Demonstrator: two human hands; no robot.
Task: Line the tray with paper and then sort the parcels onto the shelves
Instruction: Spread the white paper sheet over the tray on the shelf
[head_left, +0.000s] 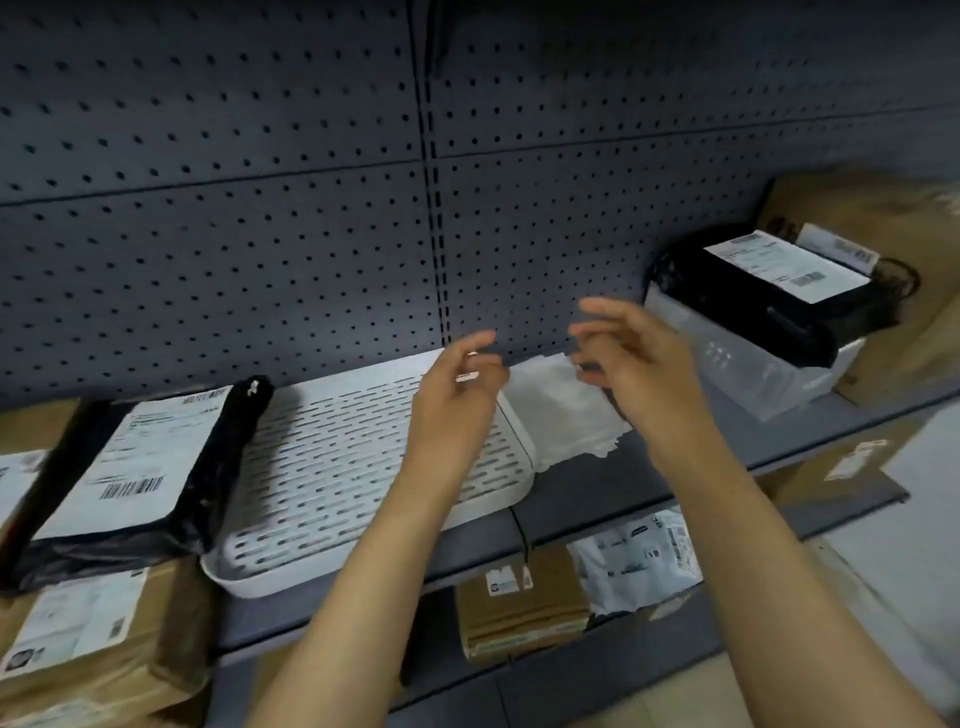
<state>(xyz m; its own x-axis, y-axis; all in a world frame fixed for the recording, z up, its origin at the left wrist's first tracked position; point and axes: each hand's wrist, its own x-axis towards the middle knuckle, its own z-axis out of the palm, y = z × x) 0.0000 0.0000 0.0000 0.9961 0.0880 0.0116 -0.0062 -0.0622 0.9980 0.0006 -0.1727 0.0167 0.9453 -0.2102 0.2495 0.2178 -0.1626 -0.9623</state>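
Both hands released, empty: left hand (457, 395) over slotted tray (337, 467), right hand (639, 364) above paper (561, 410) on shelf (649, 478).

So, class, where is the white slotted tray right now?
The white slotted tray lies on the shelf, between the black parcel and the paper.

Both bare hands, the left hand (457, 395) and the right hand (639, 374), hover open-fingered above the grey shelf (649, 483), over the right end of the white slotted tray (332, 467) and the paper (566, 410) just beside it.
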